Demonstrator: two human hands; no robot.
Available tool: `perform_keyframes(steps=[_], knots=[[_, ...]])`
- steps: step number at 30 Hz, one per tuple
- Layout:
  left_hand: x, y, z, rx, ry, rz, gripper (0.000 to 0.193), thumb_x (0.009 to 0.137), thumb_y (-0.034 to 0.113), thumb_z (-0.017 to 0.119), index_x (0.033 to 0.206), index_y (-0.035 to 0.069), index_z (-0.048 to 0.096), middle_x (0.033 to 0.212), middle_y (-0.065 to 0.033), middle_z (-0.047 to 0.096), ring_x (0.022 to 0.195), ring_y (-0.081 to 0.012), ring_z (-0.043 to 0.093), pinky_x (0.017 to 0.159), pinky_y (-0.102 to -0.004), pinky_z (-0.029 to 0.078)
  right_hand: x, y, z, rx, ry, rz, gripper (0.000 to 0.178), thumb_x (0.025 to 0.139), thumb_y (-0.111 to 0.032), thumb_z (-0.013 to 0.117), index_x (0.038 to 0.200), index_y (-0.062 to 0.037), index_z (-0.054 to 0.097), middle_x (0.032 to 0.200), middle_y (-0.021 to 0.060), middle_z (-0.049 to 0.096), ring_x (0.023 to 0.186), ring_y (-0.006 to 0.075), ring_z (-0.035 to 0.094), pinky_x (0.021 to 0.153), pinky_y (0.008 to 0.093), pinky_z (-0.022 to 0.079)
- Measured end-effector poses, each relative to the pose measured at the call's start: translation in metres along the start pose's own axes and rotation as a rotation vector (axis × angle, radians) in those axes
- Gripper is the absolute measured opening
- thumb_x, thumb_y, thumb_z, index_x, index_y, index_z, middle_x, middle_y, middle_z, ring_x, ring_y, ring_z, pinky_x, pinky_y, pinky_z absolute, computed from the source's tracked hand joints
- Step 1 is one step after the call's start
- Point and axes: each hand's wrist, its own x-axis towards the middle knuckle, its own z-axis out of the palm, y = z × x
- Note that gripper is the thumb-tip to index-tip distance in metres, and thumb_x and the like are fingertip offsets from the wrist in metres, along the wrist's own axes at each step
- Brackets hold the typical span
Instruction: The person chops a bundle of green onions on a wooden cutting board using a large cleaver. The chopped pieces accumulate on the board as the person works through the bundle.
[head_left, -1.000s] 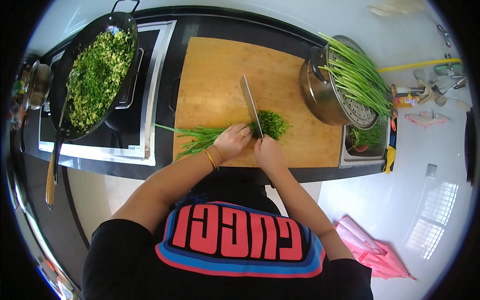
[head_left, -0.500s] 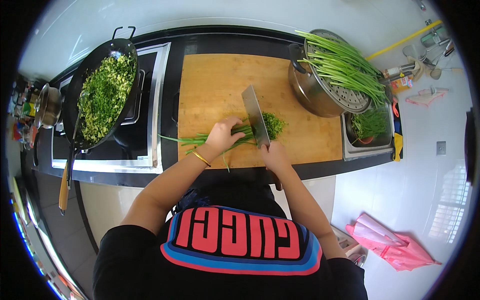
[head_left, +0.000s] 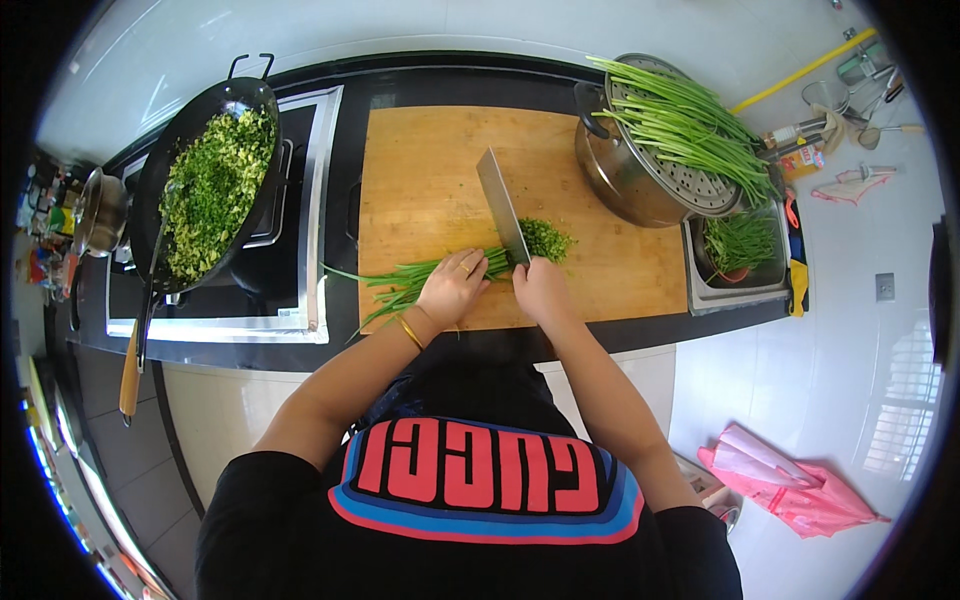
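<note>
On a wooden cutting board (head_left: pixel 440 160), my left hand (head_left: pixel 455 286) is closed over a bunch of long green chives (head_left: pixel 400 284), pressing it down near its cut end. The stalks trail off to the left, past the board's edge. My right hand (head_left: pixel 541 290) grips a cleaver (head_left: pixel 503 207) by its handle, which the fingers mostly hide. The broad blade stands on edge just right of my left fingers, across the chives. Against its right side lies a small heap of chopped chives (head_left: pixel 545 240).
A wok (head_left: pixel 147 222) of chopped greens and yellow bits sits on the stove (head_left: pixel 312 200) at left. At right stands a steel pot (head_left: pixel 625 190) with a steamer tray of long chives on top. Beside it, a metal basin (head_left: pixel 735 291) holds more greens. A pink bag (head_left: pixel 790 490) lies lower right.
My left hand has shifted right and flattened down over the chives, gathering them closer together. The cleaver has risen slightly and moved a little to the left.
</note>
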Motion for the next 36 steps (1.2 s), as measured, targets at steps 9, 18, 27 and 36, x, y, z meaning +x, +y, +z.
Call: perform_keyframes(steps=[9,18,27,36], knots=[[0.004,0.003,0.013,-0.034,0.159,-0.074,0.015,0.072,0.003,0.060,0.086,-0.001,0.061,0.091,-0.0109,0.059,0.083,-0.0266,0.058,0.072,-0.0353,0.048,-0.013,0.003,-0.033,0.048,-0.046,-0.041,0.026,0.082,-0.016,0.050,0.071,0.0056,0.058,0.067,0.0249,0.058,0.066,0.0404,0.058,0.060,0.0457,0.046],[0.007,0.004,0.011,-0.121,0.186,-0.099,0.014,0.071,0.000,0.059,0.085,-0.002,0.061,0.088,-0.0108,0.059,0.081,-0.0270,0.057,0.072,-0.0354,0.047,-0.045,0.010,-0.043,-0.110,-0.269,0.046,0.029,0.082,-0.018,0.047,0.070,0.0070,0.058,0.071,0.0280,0.058,0.068,0.0435,0.058,0.066,0.0483,0.046],[0.009,0.003,0.010,-0.156,0.154,-0.075,0.015,0.070,0.000,0.059,0.085,-0.002,0.060,0.088,-0.0103,0.058,0.082,-0.0266,0.056,0.073,-0.0355,0.047,-0.014,0.012,0.003,-0.036,-0.111,0.061,0.029,0.083,-0.019,0.047,0.075,0.0069,0.058,0.070,0.0278,0.058,0.070,0.0427,0.058,0.063,0.0482,0.046],[0.009,0.002,0.008,-0.157,0.156,-0.096,0.015,0.070,0.000,0.059,0.084,-0.002,0.060,0.088,-0.0099,0.057,0.082,-0.0266,0.056,0.074,-0.0356,0.047,-0.037,0.003,-0.048,-0.127,-0.244,0.036,0.029,0.083,-0.019,0.048,0.074,0.0071,0.058,0.070,0.0275,0.058,0.068,0.0430,0.058,0.064,0.0476,0.046]])
